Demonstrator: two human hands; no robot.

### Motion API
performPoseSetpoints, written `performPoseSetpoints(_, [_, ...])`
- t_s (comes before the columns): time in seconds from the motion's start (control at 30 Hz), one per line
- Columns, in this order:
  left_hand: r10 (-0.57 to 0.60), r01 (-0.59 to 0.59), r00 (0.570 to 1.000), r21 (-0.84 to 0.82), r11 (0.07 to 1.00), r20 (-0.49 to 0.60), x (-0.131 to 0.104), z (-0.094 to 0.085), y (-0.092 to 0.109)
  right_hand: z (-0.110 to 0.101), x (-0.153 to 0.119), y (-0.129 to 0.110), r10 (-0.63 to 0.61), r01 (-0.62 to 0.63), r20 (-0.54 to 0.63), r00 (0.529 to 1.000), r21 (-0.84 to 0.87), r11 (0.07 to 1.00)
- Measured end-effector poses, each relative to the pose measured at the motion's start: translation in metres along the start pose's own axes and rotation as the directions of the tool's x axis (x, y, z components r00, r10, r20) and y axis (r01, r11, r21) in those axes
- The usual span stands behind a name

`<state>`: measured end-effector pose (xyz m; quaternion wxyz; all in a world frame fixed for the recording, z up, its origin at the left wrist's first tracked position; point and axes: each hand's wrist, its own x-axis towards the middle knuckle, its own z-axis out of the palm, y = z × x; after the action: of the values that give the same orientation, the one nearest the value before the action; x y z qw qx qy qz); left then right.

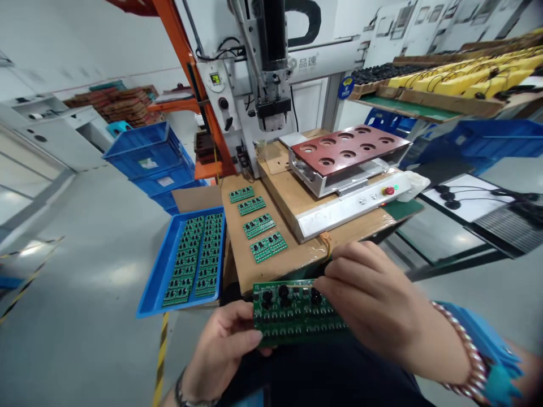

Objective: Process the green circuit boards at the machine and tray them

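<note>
A green circuit board (292, 325) with round black parts is held up near the body, below the table's front edge. My left hand (227, 345) grips its left end, thumb on the front face and fingers behind. Over the board's right part is my right hand (373, 299), its fingers pinched on a thin light stick (297, 286) that reaches left to a black round part. The board's right end is hidden behind my right hand. Several similar boards (268, 247) lie in a column on the brown table (241, 271).
Left of the table, a blue tray (148, 291) holds rows of green boards. A machine with a red plate (352, 148) with round holes stands on the table. Blue crates (148, 150) are stacked at left. Black cables (517, 203) lie at right.
</note>
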<state>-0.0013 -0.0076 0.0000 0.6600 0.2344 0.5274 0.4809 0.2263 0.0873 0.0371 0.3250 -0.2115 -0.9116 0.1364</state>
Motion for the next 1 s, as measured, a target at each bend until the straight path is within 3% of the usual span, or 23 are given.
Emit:
performPoseSetpoints(0.23, [0.004,-0.004,1.000,0.000,1.000,-0.024,-0.0002,0.0019,0.0028,-0.0018,-0.0040,-0.0015,0.022,-0.022,0.038,0.999,-0.010,1.000])
performPoseSetpoints(0.63, [0.026,-0.026,0.999,0.007,1.000,0.028,-0.0004,0.0000,-0.0034,0.0018,-0.0041,-0.0040,-0.006,0.005,0.079,0.997,0.018,1.000])
performPoseSetpoints(1.0, [0.026,-0.026,1.000,0.044,0.999,0.004,-0.0002,-0.0015,-0.0041,0.0061,-0.0040,-0.0006,0.018,-0.019,0.043,0.999,0.009,1.000])
